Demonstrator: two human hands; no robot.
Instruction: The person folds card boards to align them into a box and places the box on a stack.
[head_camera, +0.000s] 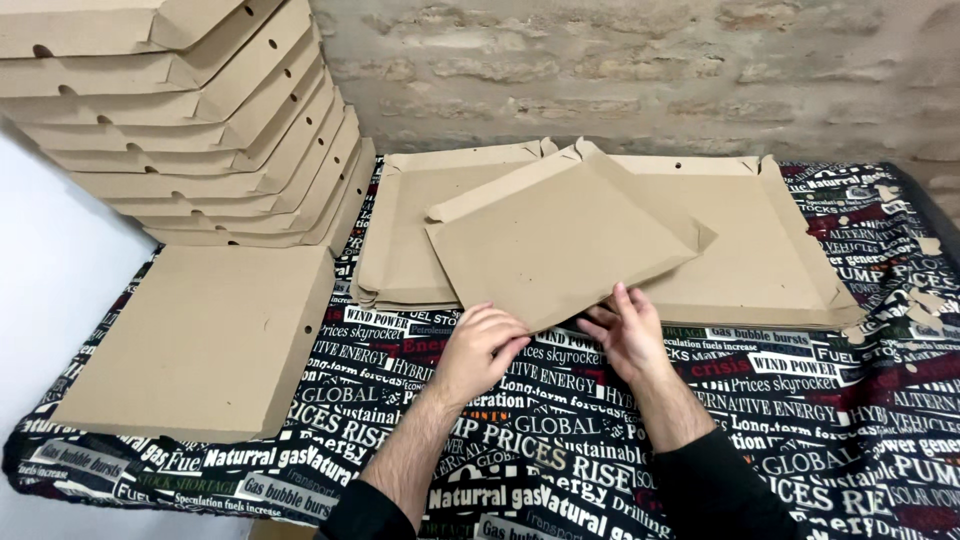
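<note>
A flat brown cardboard box blank (555, 240) lies tilted on top of a pile of similar flat blanks (760, 250). My left hand (480, 345) grips its near edge, fingers curled under and over the cardboard. My right hand (628, 330) holds the same near edge a little to the right, fingers spread against the underside. Both forearms come in from the bottom in dark sleeves.
A folded shut cardboard box (200, 340) lies on the table at the left. Behind it a leaning stack of several folded boxes (200, 130) rises. The table wears a black printed cloth (560, 450). Small cardboard scraps (925, 300) lie at the right. A brick wall stands behind.
</note>
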